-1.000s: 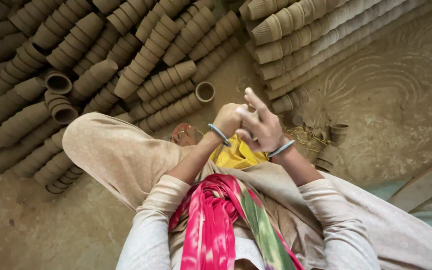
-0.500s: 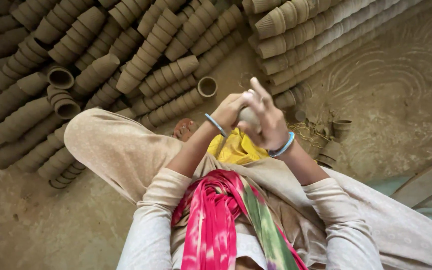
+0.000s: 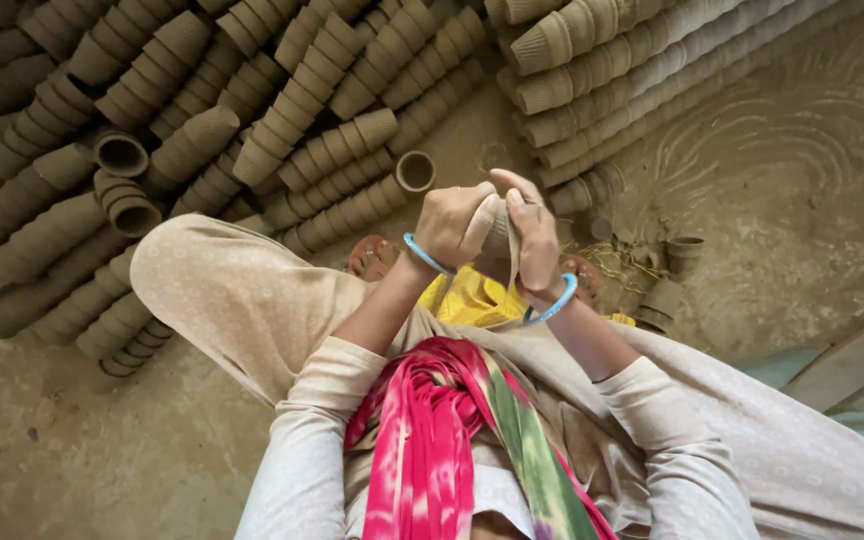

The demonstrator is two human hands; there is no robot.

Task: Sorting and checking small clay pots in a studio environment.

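Just above the centre of the frame, the left hand point(image 3: 454, 222) and the right hand point(image 3: 535, 240) are pressed together around a small lump of grey clay point(image 3: 498, 232), which is mostly hidden between them. The left hand's fingers are curled shut over the lump, knuckles up; the right hand's fingers are more extended, the index stretched along the top, and they close against the clay from the other side. Exactly what shape the clay has cannot be told. Each wrist carries a light blue bangle point(image 3: 426, 256). Below the hands a yellow cloth point(image 3: 472, 298) lies in the lap, and a pink and green striped scarf point(image 3: 452, 430) hangs down the lower centre. Rows of nested unfired clay cups point(image 3: 282, 110) lie on their sides across the upper left and upper middle of the frame, with more stacked rows at the upper right. 1 open cup point(image 3: 415, 171) sits just above the hands. The earthen floor point(image 3: 802, 170) at the right shows curved swirl marks.
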